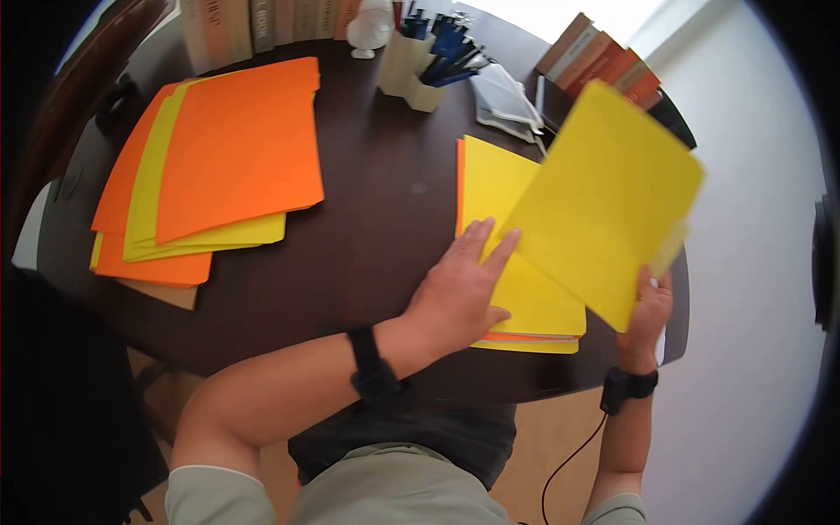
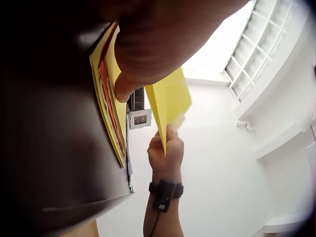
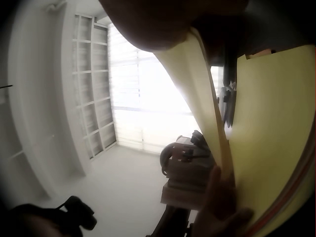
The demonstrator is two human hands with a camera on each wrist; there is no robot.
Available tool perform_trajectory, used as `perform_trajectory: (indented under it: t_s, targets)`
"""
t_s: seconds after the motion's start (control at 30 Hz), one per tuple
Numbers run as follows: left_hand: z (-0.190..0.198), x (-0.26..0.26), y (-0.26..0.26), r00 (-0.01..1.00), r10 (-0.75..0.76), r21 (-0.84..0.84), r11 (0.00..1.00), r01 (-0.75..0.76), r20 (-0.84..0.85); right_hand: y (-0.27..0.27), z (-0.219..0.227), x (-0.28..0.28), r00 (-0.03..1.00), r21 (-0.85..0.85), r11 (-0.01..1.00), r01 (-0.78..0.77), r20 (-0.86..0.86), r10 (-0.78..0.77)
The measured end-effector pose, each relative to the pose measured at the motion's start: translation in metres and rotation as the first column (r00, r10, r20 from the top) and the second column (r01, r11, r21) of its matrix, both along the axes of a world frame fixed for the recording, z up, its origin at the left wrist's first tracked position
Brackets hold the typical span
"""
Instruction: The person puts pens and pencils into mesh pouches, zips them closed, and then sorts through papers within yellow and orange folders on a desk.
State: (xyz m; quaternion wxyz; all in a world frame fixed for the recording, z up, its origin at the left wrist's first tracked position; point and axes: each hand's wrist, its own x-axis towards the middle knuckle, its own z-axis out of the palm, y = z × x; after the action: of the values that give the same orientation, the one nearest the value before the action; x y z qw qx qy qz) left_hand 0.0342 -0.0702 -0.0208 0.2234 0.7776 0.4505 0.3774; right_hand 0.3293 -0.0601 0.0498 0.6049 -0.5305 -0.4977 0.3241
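Observation:
My right hand (image 1: pixel 647 311) pinches a yellow file folder (image 1: pixel 608 197) by its lower right edge, near a pale tab (image 1: pixel 672 249). The folder is raised and tilted over a stack of yellow and orange folders (image 1: pixel 547 302). On top of that stack rests my left hand (image 1: pixel 455 289), fingers extended, with a fingertip right at the raised folder's lower left edge. In the left wrist view the right hand (image 2: pixel 166 153) shows thumb and fingers on either side of the yellow folder (image 2: pixel 170 101). Part of the stack is hidden beneath the raised folder.
At the left of the dark table (image 1: pixel 376 175) lies a fanned pile of orange and yellow folders (image 1: pixel 241 149). A pen holder (image 1: pixel 411 74) and a white figurine (image 1: pixel 369 26) stand at the back. Books (image 1: pixel 262 22) line the far edge, with more books (image 1: pixel 599 57) behind the raised folder.

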Motion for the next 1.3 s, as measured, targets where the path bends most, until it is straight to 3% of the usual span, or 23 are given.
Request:
perform_trajectory:
  t_s: [0.1, 0.27, 0.37, 0.4, 0.5, 0.57, 0.63, 0.67, 0.77, 0.8, 0.9, 0.93, 1.03, 1.17, 1.3]
  targets:
    - [0.002, 0.002, -0.001, 1.000, 0.008, -0.005, 1.000, -0.008, 0.014, -0.001, 0.027, -0.020, 0.999, 0.181, 0.982, 0.045, -0.008, -0.044]
    - [0.003, 0.003, -0.002, 1.000, 0.005, 0.013, 1.000, -0.006, 0.027, 0.012, 0.047, -0.061, 1.000, 0.254, 0.967, 0.013, 0.016, -0.017]
    - [0.009, 0.000, -0.002, 0.997, -0.058, -0.047, 0.997, 0.056, -0.042, 0.019, 0.053, -0.100, 0.978, 0.166, 0.965, -0.202, -0.017, 0.208]
    - [0.020, -0.003, -0.001, 0.992, -0.117, -0.169, 0.980, 0.106, -0.052, 0.022, 0.051, -0.116, 0.961, 0.131, 0.954, -0.269, -0.029, 0.274]
    - [0.014, -0.003, -0.003, 0.987, -0.161, -0.165, 0.974, 0.156, -0.019, 0.032, 0.043, -0.159, 0.889, 0.044, 0.889, -0.455, -0.033, 0.457]
    - [0.006, 0.001, -0.005, 0.993, -0.114, -0.039, 0.993, 0.113, -0.031, 0.040, 0.041, -0.190, 0.865, -0.010, 0.870, -0.493, 0.096, 0.492]
    - [0.002, 0.002, -0.004, 0.993, -0.097, 0.027, 0.995, 0.099, -0.073, 0.053, 0.039, -0.218, 0.848, 0.004, 0.848, -0.530, 0.023, 0.530]
    - [0.003, -0.002, -0.002, 0.985, -0.164, 0.027, 0.986, 0.166, -0.059, 0.060, 0.038, -0.232, 0.835, 0.010, 0.835, -0.550, -0.017, 0.550]
    - [-0.006, -0.001, -0.003, 0.997, -0.070, 0.157, 0.985, 0.067, 0.015, 0.087, 0.041, -0.261, 0.747, 0.027, 0.754, -0.656, -0.118, 0.654]
    - [-0.005, -0.002, -0.002, 0.990, -0.111, 0.134, 0.984, 0.121, -0.084, 0.095, 0.043, -0.266, 0.698, -0.019, 0.703, -0.711, -0.143, 0.702]
    - [0.007, -0.004, 0.000, 0.964, -0.199, 0.001, 0.979, 0.202, -0.174, 0.100, 0.049, -0.275, 0.776, -0.204, 0.773, -0.601, 0.081, 0.625]
    - [0.004, -0.003, 0.002, 0.960, -0.196, 0.024, 0.979, 0.204, -0.201, 0.105, 0.046, -0.269, 0.767, -0.224, 0.817, -0.531, 0.284, 0.576]
    - [0.007, -0.006, -0.003, 0.956, -0.154, 0.039, 0.985, 0.169, -0.248, 0.109, 0.033, -0.242, 0.711, -0.132, 0.816, -0.562, 0.428, 0.559]
    - [0.006, -0.003, -0.003, 0.973, -0.135, 0.045, 0.988, 0.145, -0.187, 0.103, 0.015, -0.186, 0.850, -0.096, 0.871, -0.481, 0.192, 0.491]
    - [0.009, -0.006, -0.003, 0.980, -0.118, 0.043, 0.991, 0.126, -0.159, 0.110, -0.005, -0.104, 0.962, -0.089, 0.969, -0.231, 0.130, 0.241]
